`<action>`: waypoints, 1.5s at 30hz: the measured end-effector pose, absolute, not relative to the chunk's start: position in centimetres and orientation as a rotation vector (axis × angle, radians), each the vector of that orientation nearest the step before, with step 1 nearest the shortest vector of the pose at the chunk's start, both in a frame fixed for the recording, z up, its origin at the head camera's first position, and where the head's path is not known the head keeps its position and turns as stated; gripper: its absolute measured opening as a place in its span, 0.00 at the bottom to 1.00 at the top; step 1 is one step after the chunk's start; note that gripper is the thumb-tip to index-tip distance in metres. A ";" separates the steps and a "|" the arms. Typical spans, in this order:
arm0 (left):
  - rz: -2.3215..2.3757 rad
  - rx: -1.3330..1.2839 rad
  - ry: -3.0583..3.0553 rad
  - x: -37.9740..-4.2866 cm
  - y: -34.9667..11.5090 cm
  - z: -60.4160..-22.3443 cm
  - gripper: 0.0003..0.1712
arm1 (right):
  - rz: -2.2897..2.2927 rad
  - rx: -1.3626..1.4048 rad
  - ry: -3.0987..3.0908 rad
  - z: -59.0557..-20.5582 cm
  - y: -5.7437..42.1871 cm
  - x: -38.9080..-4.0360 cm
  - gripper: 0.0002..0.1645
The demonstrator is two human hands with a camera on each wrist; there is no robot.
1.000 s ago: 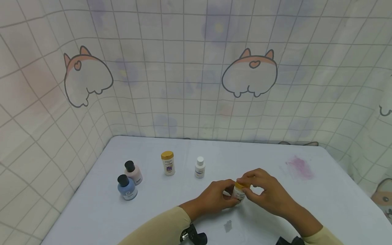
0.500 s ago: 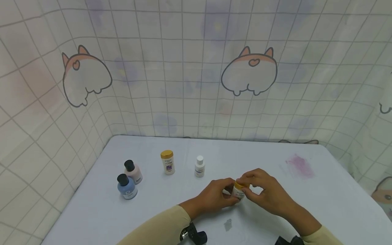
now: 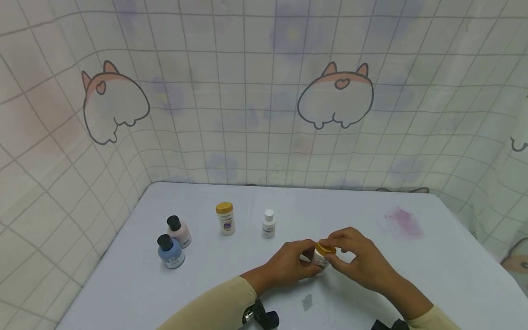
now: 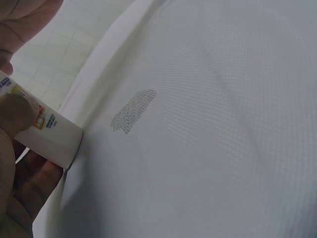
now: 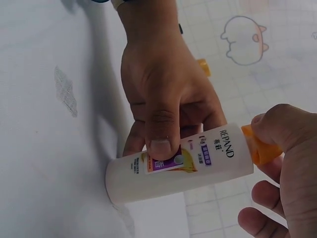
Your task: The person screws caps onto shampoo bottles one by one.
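In the head view my left hand [image 3: 292, 263] grips a small white bottle [image 3: 320, 259] by its body near the table's front right. Its thumb presses over the purple-and-yellow label, as the right wrist view shows. My right hand [image 3: 356, 259] pinches the bottle's yellow-orange cap [image 5: 261, 147] between thumb and fingers. The cap sits at the bottle's neck, and the bottle's base meets the white cloth. Only the lower part of the bottle appears in the left wrist view, with the left thumb [image 4: 17, 114] across it.
Further back stand a white bottle with a gold cap [image 3: 225, 219] and a small all-white bottle [image 3: 268, 224]. At the left are a pink bottle [image 3: 179, 232] and a blue bottle [image 3: 171, 252], both black-capped. A grey patch [image 3: 307, 302] and a pink stain [image 3: 404, 222] mark the tablecloth.
The right fingers have shifted slightly at the cap, and a little more of the cap shows. Both hands otherwise keep their places, and the standing bottles have not moved.
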State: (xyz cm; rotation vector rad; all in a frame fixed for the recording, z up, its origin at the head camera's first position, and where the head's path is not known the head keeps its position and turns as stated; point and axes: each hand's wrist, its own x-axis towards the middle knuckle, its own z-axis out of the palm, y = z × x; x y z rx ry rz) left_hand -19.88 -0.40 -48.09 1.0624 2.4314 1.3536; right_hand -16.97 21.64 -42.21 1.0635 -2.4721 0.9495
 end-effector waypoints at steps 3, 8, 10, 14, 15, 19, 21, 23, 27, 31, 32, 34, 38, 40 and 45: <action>1.354 1.062 2.440 -19.9 -0.4 -48.1 0.23 | 0.952 1.078 -2.456 -42.2 21.7 -17.0 0.27; 1.352 1.057 2.448 -20.1 -0.3 -48.2 0.24 | 0.954 1.094 -2.441 -42.1 21.9 -16.9 0.29; 1.353 1.056 2.446 -20.1 -0.3 -48.3 0.24 | 0.955 1.089 -2.448 -42.1 22.0 -16.8 0.29; 1.353 1.047 2.439 -20.1 -0.2 -48.4 0.24 | 0.955 1.081 -2.455 -42.3 22.3 -16.7 0.29; 1.354 1.046 2.436 -20.0 -0.2 -48.4 0.24 | 0.957 1.078 -2.455 -42.3 22.3 -16.7 0.29; 1.364 1.061 2.433 -20.0 -0.2 -48.4 0.24 | 0.949 1.073 -2.434 -42.4 22.3 -16.7 0.29; 1.371 1.074 2.434 -20.0 -0.2 -48.5 0.23 | 0.951 1.061 -2.429 -42.3 22.2 -16.7 0.28; 1.373 1.084 2.439 -20.0 -0.2 -48.5 0.22 | 0.956 1.060 -2.411 -42.3 22.1 -16.7 0.28; 1.374 1.094 2.439 -20.0 -0.2 -48.5 0.22 | 0.984 1.062 -2.407 -42.1 22.0 -16.7 0.27; 1.376 1.099 2.431 -20.0 -0.2 -48.4 0.22 | 1.000 1.036 -2.466 -42.1 22.0 -16.6 0.26; 1.374 1.101 2.433 -20.0 -0.2 -48.4 0.21 | 0.995 1.028 -2.481 -42.1 22.0 -16.6 0.26; 1.368 1.104 2.441 -20.0 -0.2 -48.4 0.21 | 0.990 1.006 -2.507 -42.1 22.0 -16.6 0.25; 1.362 1.101 2.446 -19.9 -0.2 -48.4 0.21 | 0.976 0.981 -2.503 -42.3 22.0 -16.5 0.23; 1.365 1.091 2.443 -20.0 -0.1 -48.4 0.21 | 0.981 0.984 -2.487 -42.3 22.0 -16.6 0.22; 1.369 1.077 2.438 -20.0 -0.2 -48.5 0.22 | 0.981 1.005 -2.458 -42.3 21.9 -16.5 0.22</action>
